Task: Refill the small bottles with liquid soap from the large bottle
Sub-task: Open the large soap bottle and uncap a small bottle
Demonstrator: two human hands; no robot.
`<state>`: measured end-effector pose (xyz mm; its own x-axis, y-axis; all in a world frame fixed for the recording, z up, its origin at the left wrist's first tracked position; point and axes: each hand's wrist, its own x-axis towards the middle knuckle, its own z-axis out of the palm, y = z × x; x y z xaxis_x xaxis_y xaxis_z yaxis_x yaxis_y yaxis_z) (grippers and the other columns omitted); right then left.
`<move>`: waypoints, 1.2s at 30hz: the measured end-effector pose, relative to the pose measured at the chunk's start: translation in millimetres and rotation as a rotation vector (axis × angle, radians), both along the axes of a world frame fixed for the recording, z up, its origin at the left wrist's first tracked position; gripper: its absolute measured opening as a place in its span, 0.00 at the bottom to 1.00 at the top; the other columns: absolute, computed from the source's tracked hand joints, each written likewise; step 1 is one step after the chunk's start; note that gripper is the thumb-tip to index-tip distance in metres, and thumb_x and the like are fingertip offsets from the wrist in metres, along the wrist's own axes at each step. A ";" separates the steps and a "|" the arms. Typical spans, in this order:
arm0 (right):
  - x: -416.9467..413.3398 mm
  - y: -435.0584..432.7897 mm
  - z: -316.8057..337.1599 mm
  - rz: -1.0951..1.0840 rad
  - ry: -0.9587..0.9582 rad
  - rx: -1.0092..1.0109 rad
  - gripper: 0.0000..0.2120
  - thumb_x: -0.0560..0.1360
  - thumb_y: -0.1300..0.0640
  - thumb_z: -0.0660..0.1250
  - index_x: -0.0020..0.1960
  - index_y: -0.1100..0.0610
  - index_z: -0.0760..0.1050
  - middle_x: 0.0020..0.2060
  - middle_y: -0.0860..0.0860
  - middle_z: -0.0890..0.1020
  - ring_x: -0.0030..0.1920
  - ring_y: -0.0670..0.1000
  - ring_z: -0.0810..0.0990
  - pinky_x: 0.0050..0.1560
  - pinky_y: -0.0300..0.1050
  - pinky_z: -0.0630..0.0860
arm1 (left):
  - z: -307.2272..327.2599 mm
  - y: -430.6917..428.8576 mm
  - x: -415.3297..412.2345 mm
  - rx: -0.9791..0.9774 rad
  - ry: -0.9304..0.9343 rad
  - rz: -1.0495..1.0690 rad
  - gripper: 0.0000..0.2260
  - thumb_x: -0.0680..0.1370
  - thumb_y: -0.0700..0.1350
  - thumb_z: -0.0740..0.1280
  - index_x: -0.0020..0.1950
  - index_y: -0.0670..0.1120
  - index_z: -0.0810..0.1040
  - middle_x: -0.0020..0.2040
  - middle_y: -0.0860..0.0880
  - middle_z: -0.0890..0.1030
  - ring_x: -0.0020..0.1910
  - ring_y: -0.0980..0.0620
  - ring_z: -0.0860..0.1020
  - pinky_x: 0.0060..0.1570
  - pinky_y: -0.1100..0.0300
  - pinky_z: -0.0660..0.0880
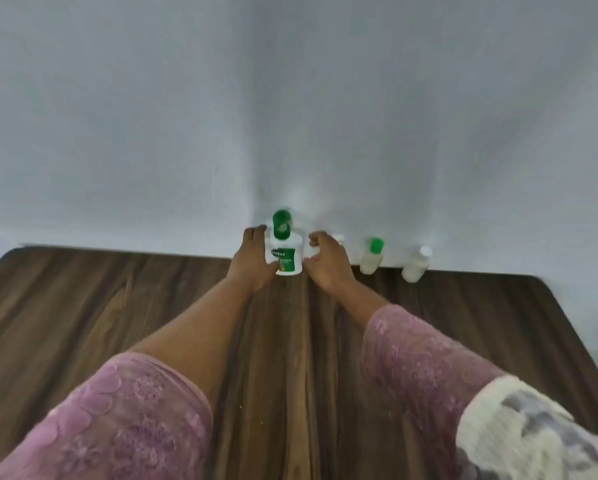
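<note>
The large white soap bottle (285,259), with a green label and a green pump top, stands at the far edge of the wooden table (152,306). My left hand (252,265) grips its left side, thumb across the front. Just right of the bottle, and not touching it, my right hand (327,263) hovers with curved fingers and nothing visible in it. A small bottle (339,239) is mostly hidden behind that hand. Further right stand a small bottle with a green cap (372,259) and a small white-capped bottle (416,266).
A plain grey-white wall (290,116) rises directly behind the bottles. The table's rounded corners show at far left and far right. My pink lace sleeves cover both forearms near the camera.
</note>
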<state>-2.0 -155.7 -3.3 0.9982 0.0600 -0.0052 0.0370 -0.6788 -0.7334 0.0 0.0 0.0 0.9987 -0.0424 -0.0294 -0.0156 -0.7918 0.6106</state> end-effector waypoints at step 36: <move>-208.2 -14.3 -22.6 0.377 0.263 -0.151 0.13 0.74 0.65 0.64 0.59 0.63 0.71 0.46 0.63 0.81 0.45 0.63 0.80 0.48 0.53 0.76 | -21.2 10.5 -227.9 -0.116 0.099 -0.171 0.18 0.67 0.47 0.66 0.55 0.43 0.81 0.46 0.44 0.84 0.46 0.51 0.81 0.41 0.64 0.68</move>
